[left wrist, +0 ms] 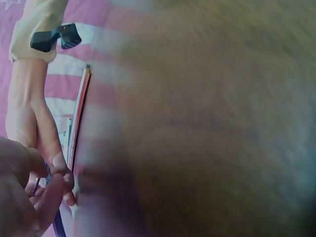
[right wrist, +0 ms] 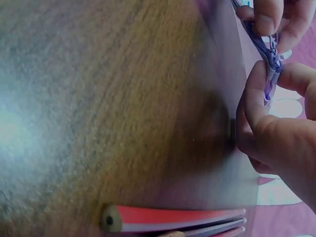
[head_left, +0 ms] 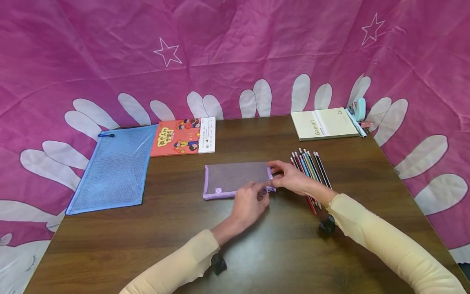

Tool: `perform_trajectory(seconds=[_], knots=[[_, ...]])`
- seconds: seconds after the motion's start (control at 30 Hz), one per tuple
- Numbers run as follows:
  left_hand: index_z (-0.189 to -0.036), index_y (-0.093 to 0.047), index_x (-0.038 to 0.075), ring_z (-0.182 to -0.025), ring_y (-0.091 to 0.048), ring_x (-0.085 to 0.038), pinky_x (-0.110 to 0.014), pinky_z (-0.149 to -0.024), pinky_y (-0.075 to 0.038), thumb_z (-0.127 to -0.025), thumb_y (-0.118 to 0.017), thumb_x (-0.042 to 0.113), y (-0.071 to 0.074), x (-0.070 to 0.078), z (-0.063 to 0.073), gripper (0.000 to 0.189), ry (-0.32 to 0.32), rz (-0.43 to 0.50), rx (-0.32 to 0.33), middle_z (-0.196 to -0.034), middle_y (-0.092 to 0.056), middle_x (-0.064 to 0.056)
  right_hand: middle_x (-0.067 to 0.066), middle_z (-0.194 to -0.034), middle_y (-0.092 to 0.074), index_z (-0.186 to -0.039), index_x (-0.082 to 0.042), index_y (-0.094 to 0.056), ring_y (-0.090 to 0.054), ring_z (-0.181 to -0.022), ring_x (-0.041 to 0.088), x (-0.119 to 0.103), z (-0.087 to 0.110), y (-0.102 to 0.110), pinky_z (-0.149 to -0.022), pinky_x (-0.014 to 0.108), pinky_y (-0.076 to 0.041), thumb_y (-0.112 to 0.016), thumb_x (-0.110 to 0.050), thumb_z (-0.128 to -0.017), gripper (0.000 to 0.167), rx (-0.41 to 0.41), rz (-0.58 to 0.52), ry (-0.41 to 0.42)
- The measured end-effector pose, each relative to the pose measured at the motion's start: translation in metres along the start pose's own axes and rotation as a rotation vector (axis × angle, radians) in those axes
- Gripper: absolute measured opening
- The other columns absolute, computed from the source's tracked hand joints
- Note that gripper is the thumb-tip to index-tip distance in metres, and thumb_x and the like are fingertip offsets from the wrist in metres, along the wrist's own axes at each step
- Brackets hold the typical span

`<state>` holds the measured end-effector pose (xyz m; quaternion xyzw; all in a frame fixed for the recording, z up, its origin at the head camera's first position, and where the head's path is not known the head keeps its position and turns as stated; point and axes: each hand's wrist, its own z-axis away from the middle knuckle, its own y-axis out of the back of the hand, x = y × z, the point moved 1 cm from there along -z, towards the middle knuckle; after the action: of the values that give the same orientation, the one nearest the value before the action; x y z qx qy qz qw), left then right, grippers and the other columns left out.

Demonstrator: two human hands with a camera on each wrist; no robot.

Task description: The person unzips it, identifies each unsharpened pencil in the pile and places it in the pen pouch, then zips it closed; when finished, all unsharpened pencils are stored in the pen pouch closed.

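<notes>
A purple mesh zip pencil case point(head_left: 236, 176) lies flat on the wooden table, its zip edge towards the person. At its right end my right hand point(head_left: 291, 179) pinches the corner between thumb and fingers. My left hand point(head_left: 249, 203) comes in from the front and pinches the zip pull beside that corner. In the right wrist view the zip end point(right wrist: 272, 61) shows between the two hands' fingertips. The left wrist view is mostly blurred table, with both hands crowded at its left edge. Just right of the right hand lie several pencils point(head_left: 310, 167), partly under the forearm.
A blue mesh zip bag point(head_left: 114, 169) lies at the left, touching a red book point(head_left: 176, 136). At the back right is a cream notebook point(head_left: 324, 123) with small stationery items point(head_left: 358, 112) at its side. Pink fabric point(head_left: 235, 49) with white prints hangs behind the table point(head_left: 154, 237).
</notes>
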<state>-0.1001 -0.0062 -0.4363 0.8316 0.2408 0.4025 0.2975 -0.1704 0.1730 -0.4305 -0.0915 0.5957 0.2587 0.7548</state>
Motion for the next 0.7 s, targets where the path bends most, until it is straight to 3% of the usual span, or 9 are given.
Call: perform_trajectory(seconds=[0.3,0.53,0.7], knots=[[-0.087,-0.077,0.007,-0.067,-0.064,-0.018,-0.032,-0.059,-0.054,-0.072,-0.081,0.009,0.014,-0.022,0.007,0.016,-0.101,-0.184,0.064,-0.082,-0.066,-0.004,0.03,-0.132,-0.045,-0.147,0.008,-0.037,-0.053,-0.111,0.038,0.0,-0.001,0.008,-0.085,0.033,-0.051,-0.07,0.004,-0.087,0.068,0.011,0.064,0.008],[-0.088,-0.078,0.007,-0.076,-0.063,-0.024,-0.038,-0.062,-0.056,-0.073,-0.082,0.01,0.044,-0.05,0.02,0.016,-0.12,-0.256,0.043,-0.084,-0.066,-0.006,0.029,-0.132,-0.044,-0.147,0.008,-0.037,-0.052,-0.111,0.039,0.002,-0.001,0.018,-0.083,0.032,-0.052,-0.07,0.004,-0.087,0.068,0.006,0.098,0.016],[-0.094,-0.079,0.005,-0.079,-0.058,-0.025,-0.039,-0.061,-0.054,-0.075,-0.084,0.01,0.073,-0.072,0.031,0.02,-0.084,-0.285,0.009,-0.086,-0.065,-0.007,0.031,-0.133,-0.042,-0.147,0.01,-0.035,-0.052,-0.111,0.039,0.004,0.002,0.028,-0.08,0.029,-0.052,-0.068,0.004,-0.088,0.068,0.002,0.119,0.032]])
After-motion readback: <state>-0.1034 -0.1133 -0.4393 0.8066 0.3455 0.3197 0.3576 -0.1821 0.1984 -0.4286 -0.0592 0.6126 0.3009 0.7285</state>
